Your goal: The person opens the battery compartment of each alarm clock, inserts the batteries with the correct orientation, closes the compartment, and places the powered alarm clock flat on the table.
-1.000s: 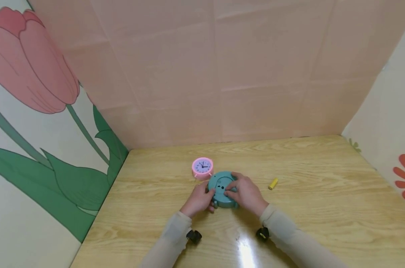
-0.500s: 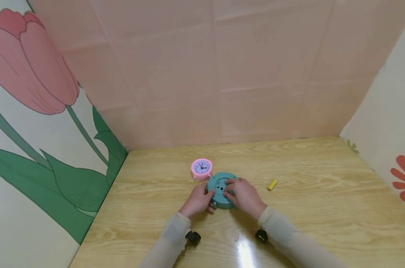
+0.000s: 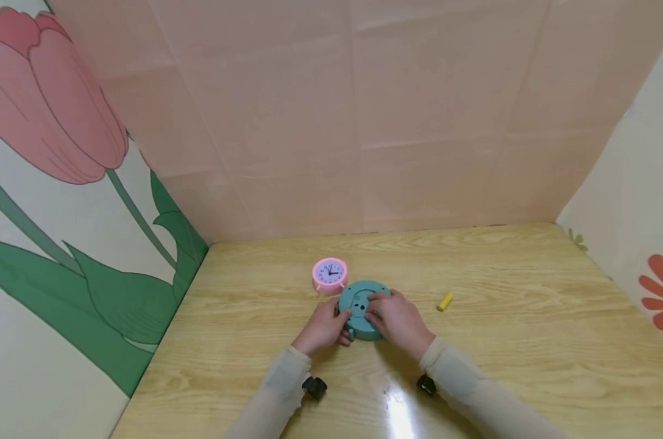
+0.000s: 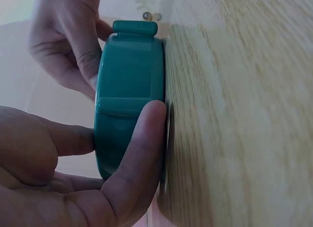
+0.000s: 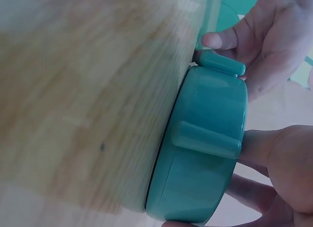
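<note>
A round teal alarm clock (image 3: 351,294) lies face down on the wooden table, its back and dark control holes uppermost. Two short feet (image 5: 208,140) stick out from its near side. My left hand (image 3: 322,326) grips its left edge, thumb on the back and a finger (image 4: 139,148) curled along the side. Across from it, my right hand (image 3: 403,320) has thumb and index fingertip bent onto the back, right of the holes. The right wrist view shows another fingertip (image 5: 180,224) at the clock's right side. That hand hides part of the clock's back.
A pink alarm clock (image 3: 330,274) rests face up just behind the teal one, to the left. To the right lies a yellow battery (image 3: 445,301). The wooden table (image 3: 529,305) meets a pinkish backdrop (image 3: 430,122) behind and painted walls at both sides.
The right index finger has moved from the clock's far right rim inward onto its back. My left hand keeps its hold, and the teal clock lies in nearly the same spot.
</note>
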`<act>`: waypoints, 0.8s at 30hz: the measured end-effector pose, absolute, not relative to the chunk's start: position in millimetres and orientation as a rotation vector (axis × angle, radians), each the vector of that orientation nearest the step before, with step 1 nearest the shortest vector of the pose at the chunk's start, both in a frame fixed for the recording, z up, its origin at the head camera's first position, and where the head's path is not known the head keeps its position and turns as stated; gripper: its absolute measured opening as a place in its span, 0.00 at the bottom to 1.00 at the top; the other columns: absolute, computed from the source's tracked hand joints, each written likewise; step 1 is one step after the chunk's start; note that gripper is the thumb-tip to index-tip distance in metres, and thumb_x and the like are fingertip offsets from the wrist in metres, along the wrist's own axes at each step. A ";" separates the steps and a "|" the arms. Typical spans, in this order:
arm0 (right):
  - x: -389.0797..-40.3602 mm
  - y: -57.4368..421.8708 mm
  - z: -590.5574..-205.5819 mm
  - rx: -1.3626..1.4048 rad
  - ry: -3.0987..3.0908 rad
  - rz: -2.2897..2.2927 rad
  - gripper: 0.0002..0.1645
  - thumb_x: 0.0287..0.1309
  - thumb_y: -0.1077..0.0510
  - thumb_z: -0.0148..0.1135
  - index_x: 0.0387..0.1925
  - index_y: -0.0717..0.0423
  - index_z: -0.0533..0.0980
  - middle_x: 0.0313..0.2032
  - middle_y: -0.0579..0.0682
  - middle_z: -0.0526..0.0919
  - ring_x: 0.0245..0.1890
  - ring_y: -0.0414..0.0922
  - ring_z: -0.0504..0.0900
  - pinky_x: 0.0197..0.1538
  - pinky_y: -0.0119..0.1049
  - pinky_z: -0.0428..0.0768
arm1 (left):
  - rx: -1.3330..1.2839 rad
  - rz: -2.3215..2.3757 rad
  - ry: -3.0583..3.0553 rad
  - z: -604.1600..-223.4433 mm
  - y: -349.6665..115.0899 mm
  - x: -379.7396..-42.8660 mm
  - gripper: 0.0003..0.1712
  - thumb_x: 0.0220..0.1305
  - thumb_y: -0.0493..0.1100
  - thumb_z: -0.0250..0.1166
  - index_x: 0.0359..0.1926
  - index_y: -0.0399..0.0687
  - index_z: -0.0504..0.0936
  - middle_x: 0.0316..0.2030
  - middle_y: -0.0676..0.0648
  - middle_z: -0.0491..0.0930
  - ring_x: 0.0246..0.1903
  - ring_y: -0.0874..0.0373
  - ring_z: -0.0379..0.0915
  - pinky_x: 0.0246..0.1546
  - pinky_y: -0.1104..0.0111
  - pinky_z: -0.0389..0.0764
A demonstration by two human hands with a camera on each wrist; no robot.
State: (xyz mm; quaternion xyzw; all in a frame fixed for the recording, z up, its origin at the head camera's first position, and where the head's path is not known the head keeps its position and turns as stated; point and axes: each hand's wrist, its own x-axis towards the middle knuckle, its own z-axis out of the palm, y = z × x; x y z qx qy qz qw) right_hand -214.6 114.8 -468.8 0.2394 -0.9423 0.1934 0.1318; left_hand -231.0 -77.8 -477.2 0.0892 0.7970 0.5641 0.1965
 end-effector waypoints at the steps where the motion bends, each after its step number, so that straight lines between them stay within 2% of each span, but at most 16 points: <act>1: -214.8 114.9 -468.8 0.699 -2.725 0.542 0.05 0.58 0.60 0.72 0.35 0.59 0.86 0.46 0.57 0.87 0.48 0.55 0.85 0.63 0.64 0.76 | 0.251 1.578 2.232 -477.0 -77.9 -231.3 0.20 0.77 0.41 0.54 0.63 0.34 0.70 0.29 0.40 0.79 0.23 0.48 0.82 0.27 0.59 0.90; 4: -215.9 115.9 -468.4 0.706 -2.704 0.499 0.06 0.60 0.59 0.71 0.36 0.58 0.86 0.42 0.54 0.88 0.43 0.53 0.86 0.56 0.59 0.83 | 0.251 1.577 2.229 -477.2 -78.1 -232.0 0.20 0.77 0.41 0.54 0.63 0.34 0.70 0.30 0.40 0.79 0.23 0.49 0.82 0.27 0.59 0.90; 7: -216.5 117.4 -468.7 0.717 -2.695 0.471 0.05 0.59 0.58 0.71 0.35 0.56 0.86 0.40 0.51 0.87 0.42 0.52 0.85 0.54 0.56 0.84 | 0.251 1.581 2.221 -479.0 -78.1 -233.1 0.20 0.77 0.41 0.54 0.63 0.34 0.70 0.30 0.40 0.79 0.23 0.50 0.82 0.27 0.59 0.90; 11: -214.5 119.1 -470.5 0.696 -2.716 0.482 0.04 0.57 0.56 0.73 0.33 0.51 0.85 0.42 0.51 0.85 0.44 0.53 0.84 0.51 0.56 0.85 | 0.254 1.588 2.212 -481.1 -78.5 -233.9 0.20 0.77 0.42 0.54 0.62 0.35 0.70 0.30 0.40 0.79 0.23 0.50 0.82 0.28 0.58 0.90; 15: -212.0 118.8 -471.1 0.640 -2.735 0.532 0.02 0.58 0.56 0.72 0.32 0.48 0.84 0.44 0.53 0.82 0.44 0.53 0.82 0.41 0.51 0.88 | 0.248 1.597 2.201 -481.2 -79.3 -233.2 0.21 0.77 0.42 0.54 0.64 0.35 0.70 0.31 0.40 0.80 0.24 0.50 0.82 0.28 0.59 0.90; 21: -212.9 120.0 -468.3 0.615 -2.728 0.578 0.02 0.58 0.55 0.73 0.32 0.48 0.85 0.53 0.60 0.77 0.56 0.59 0.75 0.56 0.60 0.81 | 0.229 1.610 2.177 -478.0 -80.0 -231.6 0.23 0.77 0.42 0.55 0.65 0.35 0.69 0.32 0.39 0.80 0.27 0.46 0.83 0.29 0.59 0.90; 24: -215.2 124.4 -464.0 0.623 -2.697 0.622 0.02 0.59 0.56 0.72 0.33 0.48 0.85 0.54 0.61 0.77 0.58 0.61 0.74 0.57 0.63 0.79 | 0.219 1.608 2.178 -477.3 -80.4 -231.6 0.24 0.76 0.43 0.55 0.67 0.36 0.67 0.33 0.39 0.80 0.27 0.45 0.83 0.29 0.59 0.90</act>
